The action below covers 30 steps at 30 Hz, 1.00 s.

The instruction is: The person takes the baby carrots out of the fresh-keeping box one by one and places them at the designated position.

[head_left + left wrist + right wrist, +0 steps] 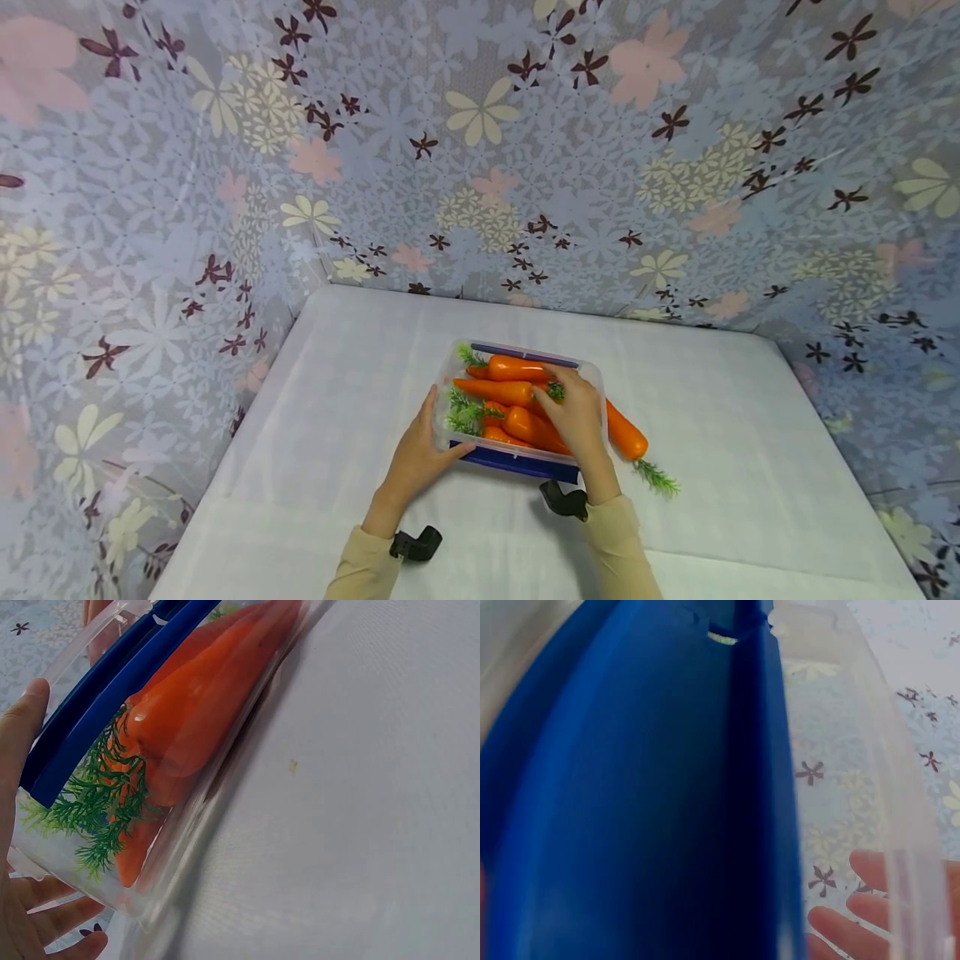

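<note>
A clear plastic food container [442, 433] with blue latches holds several orange toy carrots [517, 367] with feathery green tops [463, 412]. My left hand [415, 454] grips its near left corner, thumb [26, 712] by the front blue latch [112, 705] and fingers along the left wall. My right hand [577, 412] reaches in over the right side. Its thumb and index finger curve around the leafy end of a carrot [498, 392], whose tip points left. Through the clear wall in the right wrist view, fingers [855, 922] show; the rest of that hand is hidden.
Just right of the container, another carrot [626, 433] lies on the white-covered table [750, 433], its green top toward the near right. Flower-patterned cloth [480, 183] surrounds the table's back and sides. Each wrist wears a black camera mount [416, 544].
</note>
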Motion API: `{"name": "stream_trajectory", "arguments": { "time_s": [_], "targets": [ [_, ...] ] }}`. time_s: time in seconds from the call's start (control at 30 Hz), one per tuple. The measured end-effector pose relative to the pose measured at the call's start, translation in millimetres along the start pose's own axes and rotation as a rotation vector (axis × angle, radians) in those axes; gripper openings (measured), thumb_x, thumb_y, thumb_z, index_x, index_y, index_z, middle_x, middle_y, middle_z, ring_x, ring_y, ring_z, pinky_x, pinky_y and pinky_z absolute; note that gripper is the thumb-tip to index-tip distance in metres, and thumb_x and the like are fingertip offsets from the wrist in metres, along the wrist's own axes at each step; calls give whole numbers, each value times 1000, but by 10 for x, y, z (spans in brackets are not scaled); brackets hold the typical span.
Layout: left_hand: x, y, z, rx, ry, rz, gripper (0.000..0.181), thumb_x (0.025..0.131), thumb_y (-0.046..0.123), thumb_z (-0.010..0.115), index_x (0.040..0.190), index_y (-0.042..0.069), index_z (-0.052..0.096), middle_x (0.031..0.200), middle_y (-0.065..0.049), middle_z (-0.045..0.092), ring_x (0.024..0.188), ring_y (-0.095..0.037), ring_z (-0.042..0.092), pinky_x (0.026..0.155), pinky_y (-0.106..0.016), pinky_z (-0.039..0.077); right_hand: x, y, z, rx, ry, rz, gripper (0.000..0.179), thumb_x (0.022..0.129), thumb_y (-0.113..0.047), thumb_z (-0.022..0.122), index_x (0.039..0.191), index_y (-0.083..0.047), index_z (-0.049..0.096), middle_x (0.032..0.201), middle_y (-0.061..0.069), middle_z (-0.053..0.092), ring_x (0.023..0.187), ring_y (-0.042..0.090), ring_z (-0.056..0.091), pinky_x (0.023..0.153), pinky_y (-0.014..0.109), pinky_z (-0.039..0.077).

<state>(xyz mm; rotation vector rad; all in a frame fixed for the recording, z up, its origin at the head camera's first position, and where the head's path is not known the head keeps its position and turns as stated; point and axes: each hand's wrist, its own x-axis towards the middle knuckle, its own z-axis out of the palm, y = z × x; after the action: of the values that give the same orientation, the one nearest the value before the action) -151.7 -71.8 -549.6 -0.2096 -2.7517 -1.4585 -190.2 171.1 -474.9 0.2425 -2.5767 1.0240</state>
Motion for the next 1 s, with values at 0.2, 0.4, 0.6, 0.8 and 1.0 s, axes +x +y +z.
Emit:
{"name": "stream_trajectory", "arguments": {
  "time_s": [0.2, 0.4, 0.6, 0.8, 1.0],
  "targets": [
    [12, 43, -10, -16, -11, 20, 108, 76, 64, 68, 155, 23, 6, 158, -11, 25, 139, -36, 36, 108, -56, 36, 35, 5, 100, -1, -97, 51, 41, 85, -14, 71, 122, 1, 61, 119, 20, 64, 110, 35, 61, 98, 50, 47],
    [9, 47, -10, -10, -22, 15, 109, 75, 65, 67, 155, 24, 5, 158, -10, 24, 139, -36, 35, 108, -56, 35, 6, 63, 185, -76, -150, 32, 42, 84, -16, 73, 121, -1, 62, 119, 19, 64, 107, 35, 61, 93, 49, 50],
    [-4, 32, -19, -11, -15, 7, 109, 75, 63, 68, 155, 21, 7, 158, -9, 24, 139, -36, 35, 108, -56, 35, 11, 137, 245, -42, -214, 36, 40, 83, -17, 74, 118, 0, 63, 116, 19, 64, 105, 33, 61, 92, 48, 51],
    [6, 45, -5, -19, -29, 11, 108, 76, 65, 66, 155, 22, 5, 159, -9, 22, 140, -36, 34, 109, -56, 34, 33, 179, 223, 20, -273, 164, 44, 85, -21, 72, 123, 0, 60, 120, 20, 64, 111, 34, 60, 98, 48, 48],
    [-11, 48, -13, -16, -19, -8, 109, 75, 64, 68, 155, 23, 6, 159, -10, 23, 140, -36, 33, 110, -56, 34, 33, 175, 223, 51, -323, 204, 48, 88, -24, 69, 128, 0, 56, 125, 20, 62, 114, 34, 59, 100, 48, 47]
  ]
}}
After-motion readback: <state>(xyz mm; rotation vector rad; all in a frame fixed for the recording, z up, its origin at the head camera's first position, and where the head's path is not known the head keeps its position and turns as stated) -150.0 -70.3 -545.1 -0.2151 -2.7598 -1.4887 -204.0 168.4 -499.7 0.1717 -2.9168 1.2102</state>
